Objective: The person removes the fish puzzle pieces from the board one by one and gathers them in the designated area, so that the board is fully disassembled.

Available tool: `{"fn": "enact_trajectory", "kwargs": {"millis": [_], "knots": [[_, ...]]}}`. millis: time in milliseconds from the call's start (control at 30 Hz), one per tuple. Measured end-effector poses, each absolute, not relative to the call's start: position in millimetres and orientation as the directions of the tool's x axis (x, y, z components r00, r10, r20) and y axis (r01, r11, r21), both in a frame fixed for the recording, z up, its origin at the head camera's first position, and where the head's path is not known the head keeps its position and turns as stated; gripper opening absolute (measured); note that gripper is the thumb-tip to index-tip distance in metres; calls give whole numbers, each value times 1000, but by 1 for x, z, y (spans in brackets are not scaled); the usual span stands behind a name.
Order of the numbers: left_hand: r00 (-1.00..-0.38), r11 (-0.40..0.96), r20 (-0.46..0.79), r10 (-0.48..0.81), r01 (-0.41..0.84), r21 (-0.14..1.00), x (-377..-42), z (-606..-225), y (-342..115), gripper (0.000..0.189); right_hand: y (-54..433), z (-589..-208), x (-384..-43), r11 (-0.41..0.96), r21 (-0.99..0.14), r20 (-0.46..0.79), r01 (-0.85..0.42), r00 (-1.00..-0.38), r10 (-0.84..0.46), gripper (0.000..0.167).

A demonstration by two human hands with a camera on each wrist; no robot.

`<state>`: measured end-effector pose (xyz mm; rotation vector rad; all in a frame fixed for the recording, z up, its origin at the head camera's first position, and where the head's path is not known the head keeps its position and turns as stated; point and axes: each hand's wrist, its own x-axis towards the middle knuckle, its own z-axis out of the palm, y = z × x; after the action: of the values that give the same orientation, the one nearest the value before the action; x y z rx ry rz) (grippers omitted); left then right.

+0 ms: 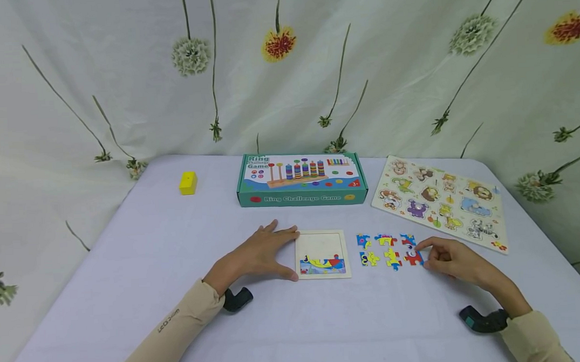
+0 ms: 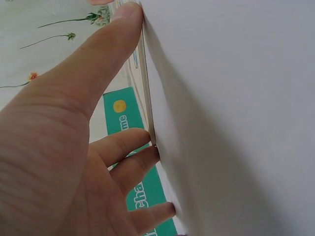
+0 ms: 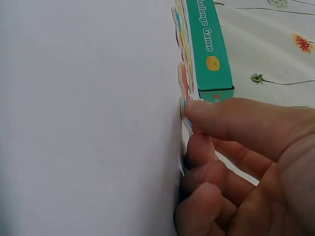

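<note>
A square wooden puzzle tray (image 1: 320,240) lies flat on the table, its lower part filled with a strip of blue, yellow and red picture pieces (image 1: 323,264). My left hand (image 1: 263,251) rests at its left side with spread fingers. The thumb touches the lower left corner, and a fingertip meets the upper left edge. Right of the tray lie several loose jigsaw pieces in two rows, among them a yellow piece (image 1: 393,258). At the row's right end my right hand (image 1: 456,259) pinches a red and blue puzzle piece (image 1: 412,258) between thumb and index finger, the other fingers curled under.
A green ring game box (image 1: 302,197) stands behind the tray. To the back right lies a wooden animal puzzle board (image 1: 441,198). A yellow block (image 1: 188,183) sits at the back left. A flower-print cloth (image 1: 286,95) hangs behind the white-covered table (image 1: 325,325).
</note>
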<state>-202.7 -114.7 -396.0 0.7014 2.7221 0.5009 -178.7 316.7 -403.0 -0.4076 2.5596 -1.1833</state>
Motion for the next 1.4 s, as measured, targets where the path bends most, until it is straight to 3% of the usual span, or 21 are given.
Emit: {"fn": "enact_trajectory", "kwargs": {"millis": [633,1100,1400], "knots": [[-842,821,-184,507,408,399,-202,-395,-115,94,316,-402,-178,620,-776,-155,-115,-919,-363,31],[-839,817,-180,514,415,400,-201,-395,-116,93,262,-378,-188,637,-687,58,-350,-900,-433,25],[-841,822,-183,510,414,390,-201,-395,-115,94,208,-375,-194,555,-674,130,-487,-819,-559,37]]}}
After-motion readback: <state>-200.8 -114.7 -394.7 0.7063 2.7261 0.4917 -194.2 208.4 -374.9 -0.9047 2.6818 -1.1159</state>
